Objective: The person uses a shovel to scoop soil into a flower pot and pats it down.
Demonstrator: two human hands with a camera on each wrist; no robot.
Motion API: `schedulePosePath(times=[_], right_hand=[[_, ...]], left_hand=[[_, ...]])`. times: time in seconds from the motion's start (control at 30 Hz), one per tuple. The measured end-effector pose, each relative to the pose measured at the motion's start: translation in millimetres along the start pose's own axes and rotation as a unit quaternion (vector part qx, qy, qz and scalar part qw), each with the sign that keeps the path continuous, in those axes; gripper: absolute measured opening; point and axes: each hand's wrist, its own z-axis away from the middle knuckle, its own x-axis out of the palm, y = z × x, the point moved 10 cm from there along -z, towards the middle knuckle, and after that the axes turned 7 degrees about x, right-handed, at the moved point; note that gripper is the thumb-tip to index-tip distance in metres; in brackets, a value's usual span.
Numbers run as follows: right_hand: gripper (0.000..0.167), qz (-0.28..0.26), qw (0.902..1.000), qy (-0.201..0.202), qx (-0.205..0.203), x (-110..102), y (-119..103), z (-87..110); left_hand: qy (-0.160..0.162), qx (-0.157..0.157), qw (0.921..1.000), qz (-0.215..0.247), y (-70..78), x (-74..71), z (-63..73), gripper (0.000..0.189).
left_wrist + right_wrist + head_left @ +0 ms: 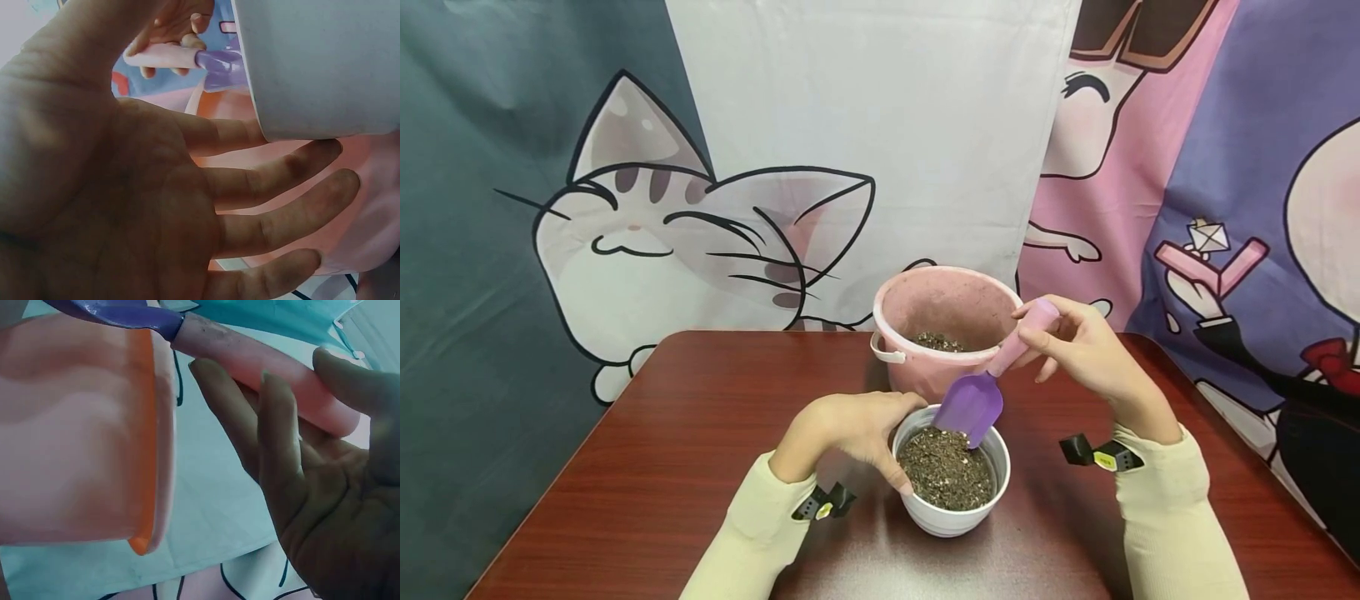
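Note:
A white flowerpot (947, 522) filled with dark, flecked soil (951, 475) stands on the table. My left hand (867, 423) holds the pot's left side, thumb at the near side and index finger toward the far side. In the left wrist view the other fingers (284, 219) are spread and fairly straight. With my right hand (1093, 354) I grip the pink handle of a small trowel (973, 400). Its purple blade points down over the pot's far rim, with the tip at the soil. Whether soil lies on the blade is unclear.
Just behind the pot is a pink bucket (925, 375) with a white handle and some soil (937, 342) at its bottom. The reddish-brown table (700, 467) extends to both sides. Printed cartoon cloths (865, 108) hang behind it.

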Motion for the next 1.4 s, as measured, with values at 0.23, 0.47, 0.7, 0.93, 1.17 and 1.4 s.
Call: schedulePosePath(times=[0.23, 0.47, 0.7, 0.93, 1.17, 1.4], right_hand=[[0.029, -0.04, 0.9956, -0.06, -0.06, 2, -19, 8.5], [0.021, -0.118, 0.9926, -0.024, -0.013, -8, -9, 5.6], [0.017, -0.312, 0.9497, 0.029, 0.011, -22, 7, -2.4], [0.035, -0.372, 0.9278, 0.033, -0.006, -25, 14, -22.6], [0.027, -0.364, 0.9258, 0.1, 0.013, -38, 18, -50.4], [0.025, -0.264, 0.9494, 0.13, 0.109, -21, 39, -88.3]], left_hand=[[0.003, 0.003, 1.0, 0.001, 0.9, -1.0, 1.5, 0.093], [0.02, 0.007, 0.9997, -0.008, -1.9, -12.1, 8.8, 0.104], [0.165, 0.083, 0.9829, -0.004, 2.8, -57.4, 24.5, 0.066], [0.292, 0.068, 0.9536, -0.027, -12.9, -77.0, 28.0, 0.029], [0.385, -0.023, 0.9225, -0.024, -43.4, -83.2, 25.9, 0.022], [0.476, -0.08, 0.8708, 0.095, -72.0, -78.3, 26.1, 0.02]])
